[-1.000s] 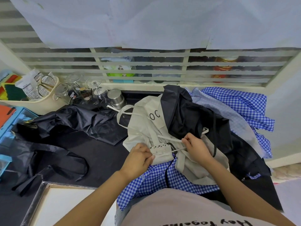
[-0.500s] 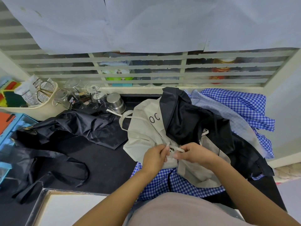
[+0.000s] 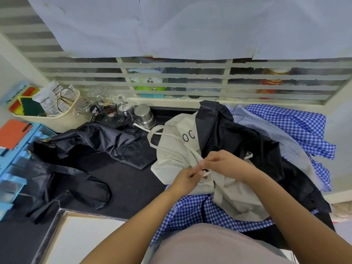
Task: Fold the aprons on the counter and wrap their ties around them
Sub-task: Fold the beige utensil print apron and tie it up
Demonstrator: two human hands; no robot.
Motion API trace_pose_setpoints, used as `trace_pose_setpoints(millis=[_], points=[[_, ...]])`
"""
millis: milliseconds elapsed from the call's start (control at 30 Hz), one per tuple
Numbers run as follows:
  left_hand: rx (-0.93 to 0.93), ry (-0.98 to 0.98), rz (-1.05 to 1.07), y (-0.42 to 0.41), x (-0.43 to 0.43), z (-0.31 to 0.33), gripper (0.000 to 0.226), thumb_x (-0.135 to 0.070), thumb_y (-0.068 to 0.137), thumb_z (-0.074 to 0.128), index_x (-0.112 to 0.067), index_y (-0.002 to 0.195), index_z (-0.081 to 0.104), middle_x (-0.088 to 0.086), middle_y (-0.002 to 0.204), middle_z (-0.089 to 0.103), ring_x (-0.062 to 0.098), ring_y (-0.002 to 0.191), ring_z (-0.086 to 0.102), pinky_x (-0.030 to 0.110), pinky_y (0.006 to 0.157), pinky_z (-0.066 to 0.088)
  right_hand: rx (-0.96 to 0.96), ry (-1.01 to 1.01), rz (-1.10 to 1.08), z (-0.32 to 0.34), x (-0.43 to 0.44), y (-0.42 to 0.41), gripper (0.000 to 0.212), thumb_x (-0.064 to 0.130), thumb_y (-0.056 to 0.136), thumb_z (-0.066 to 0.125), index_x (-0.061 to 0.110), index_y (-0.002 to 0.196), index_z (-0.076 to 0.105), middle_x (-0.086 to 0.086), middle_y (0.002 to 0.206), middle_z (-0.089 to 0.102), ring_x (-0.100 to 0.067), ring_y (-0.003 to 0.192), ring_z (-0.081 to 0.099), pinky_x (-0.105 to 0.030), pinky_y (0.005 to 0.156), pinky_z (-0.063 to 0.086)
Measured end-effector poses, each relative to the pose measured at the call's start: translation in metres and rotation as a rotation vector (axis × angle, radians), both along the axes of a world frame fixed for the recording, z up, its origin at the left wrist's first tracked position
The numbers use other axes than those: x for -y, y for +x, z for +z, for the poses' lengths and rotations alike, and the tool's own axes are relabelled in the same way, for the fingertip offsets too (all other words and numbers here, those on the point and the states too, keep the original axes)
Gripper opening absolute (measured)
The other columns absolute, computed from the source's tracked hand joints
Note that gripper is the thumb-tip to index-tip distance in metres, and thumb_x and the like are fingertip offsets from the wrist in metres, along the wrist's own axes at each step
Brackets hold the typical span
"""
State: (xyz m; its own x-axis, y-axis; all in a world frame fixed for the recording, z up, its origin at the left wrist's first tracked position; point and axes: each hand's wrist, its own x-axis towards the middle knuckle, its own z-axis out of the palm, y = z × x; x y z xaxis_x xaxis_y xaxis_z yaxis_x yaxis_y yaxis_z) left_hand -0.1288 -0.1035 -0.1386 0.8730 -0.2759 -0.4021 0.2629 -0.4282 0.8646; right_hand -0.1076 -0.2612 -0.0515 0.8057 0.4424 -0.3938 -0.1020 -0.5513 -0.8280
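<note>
Thumb and fingertips of both hands are closed on a thin beige tie, the left hand pinching it just beside the right hand. Beneath them the beige apron lies bunched on a blue gingham apron, its right edge under a black apron. On the dark counter to the left sprawls a second black apron, near a steel cup.

The apron pile lies on the counter, jars standing behind-left.
</note>
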Motion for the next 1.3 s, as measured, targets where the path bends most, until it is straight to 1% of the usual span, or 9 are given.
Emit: trace_pose_setpoints(millis=[33, 67, 100, 267, 367, 467, 567, 800, 1300], points=[[-0.02, -0.016, -0.015, -0.001, -0.001, 0.001, 0.035, -0.017, 0.1, 0.048, -0.003, 0.07, 0.06, -0.018, 0.061, 0.033, 0.002, 0.053, 0.044, 0.013, 0.059, 0.034, -0.045, 0.059, 0.0, 0.004, -0.004, 0.003, 0.027, 0.033, 0.096, 0.053, 0.022, 0.093, 0.077, -0.015, 0.071, 0.047, -0.027, 0.064, 0.041, -0.037, 0.064, 0.039], [-0.042, -0.028, -0.027, -0.002, -0.002, 0.003, 0.032, -0.014, 0.099, 0.048, 0.002, 0.075, 0.062, 0.011, 0.086, 0.064, -0.003, 0.052, 0.045, 0.01, 0.06, 0.034, -0.091, 0.111, -0.013, 0.007, -0.009, 0.007, 0.027, 0.031, 0.097, 0.053, 0.021, 0.093, 0.077, -0.008, 0.064, 0.049, -0.018, 0.058, 0.042, -0.029, 0.062, 0.04], [-0.071, -0.037, -0.039, -0.003, -0.003, 0.003, 0.027, -0.01, 0.099, 0.048, 0.004, 0.083, 0.065, -0.004, 0.069, 0.067, -0.007, 0.054, 0.049, 0.009, 0.061, 0.037, -0.125, 0.143, -0.03, 0.009, -0.015, 0.011, 0.028, 0.03, 0.097, 0.052, 0.018, 0.094, 0.077, -0.002, 0.06, 0.05, -0.011, 0.056, 0.043, -0.023, 0.062, 0.04], [-0.187, -0.13, -0.063, -0.005, -0.006, 0.007, 0.02, -0.007, 0.094, 0.055, -0.001, 0.107, 0.069, 0.002, 0.119, 0.067, -0.014, 0.087, 0.061, 0.009, 0.078, 0.045, -0.21, 0.227, -0.094, 0.001, -0.041, 0.03, 0.027, 0.023, 0.098, 0.051, 0.008, 0.096, 0.074, -0.007, 0.073, 0.06, -0.01, 0.065, 0.051, -0.02, 0.07, 0.047], [-0.161, -0.163, -0.005, -0.007, -0.004, 0.015, 0.032, -0.015, 0.096, 0.054, 0.015, 0.1, 0.066, 0.01, 0.096, 0.073, -0.008, 0.092, 0.055, 0.03, 0.085, 0.045, -0.198, 0.161, -0.119, -0.011, -0.04, 0.033, 0.026, 0.023, 0.096, 0.054, 0.004, 0.093, 0.072, -0.015, 0.075, 0.063, -0.009, 0.057, 0.05, -0.02, 0.063, 0.046], [-0.198, -0.158, 0.072, -0.006, -0.002, 0.01, 0.035, -0.013, 0.097, 0.052, 0.019, 0.087, 0.062, -0.007, 0.051, 0.06, -0.002, 0.049, 0.051, 0.016, 0.056, 0.039, -0.001, -0.133, -0.091, -0.024, -0.028, 0.029, 0.034, 0.024, 0.09, 0.064, 0.009, 0.121, 0.062, 0.004, 0.073, 0.06, -0.009, 0.057, 0.056, -0.022, 0.065, 0.049], [-0.266, -0.166, 0.098, -0.002, -0.003, 0.005, 0.031, -0.011, 0.098, 0.05, -0.01, 0.069, 0.064, -0.004, 0.063, 0.057, 0.005, 0.057, 0.042, 0.012, 0.057, 0.036, 0.119, -0.267, 0.021, -0.033, -0.013, 0.011, 0.041, 0.016, 0.085, 0.068, 0.015, 0.125, 0.059, 0.002, 0.098, 0.065, -0.007, 0.065, 0.062, -0.018, 0.064, 0.052], [-0.249, -0.14, 0.036, 0.0, -0.008, 0.002, 0.025, -0.019, 0.097, 0.053, -0.014, 0.076, 0.066, -0.001, 0.072, 0.058, 0.004, 0.064, 0.046, 0.013, 0.066, 0.041, 0.269, -0.452, 0.105, -0.062, -0.014, -0.014, 0.033, 0.013, 0.095, 0.054, 0.012, 0.128, 0.056, -0.007, 0.12, 0.062, -0.018, 0.107, 0.06, -0.027, 0.091, 0.047], [-0.181, -0.257, 0.219, -0.002, -0.01, -0.012, 0.019, -0.015, 0.086, 0.068, 0.003, 0.078, 0.068, 0.006, 0.066, 0.068, 0.005, 0.055, 0.063, 0.016, 0.059, 0.051, 0.548, -0.394, 0.03, -0.08, -0.006, -0.029, 0.02, 0.023, 0.089, 0.064, 0.008, 0.104, 0.062, -0.003, 0.1, 0.059, -0.021, 0.087, 0.06, -0.031, 0.072, 0.047]])
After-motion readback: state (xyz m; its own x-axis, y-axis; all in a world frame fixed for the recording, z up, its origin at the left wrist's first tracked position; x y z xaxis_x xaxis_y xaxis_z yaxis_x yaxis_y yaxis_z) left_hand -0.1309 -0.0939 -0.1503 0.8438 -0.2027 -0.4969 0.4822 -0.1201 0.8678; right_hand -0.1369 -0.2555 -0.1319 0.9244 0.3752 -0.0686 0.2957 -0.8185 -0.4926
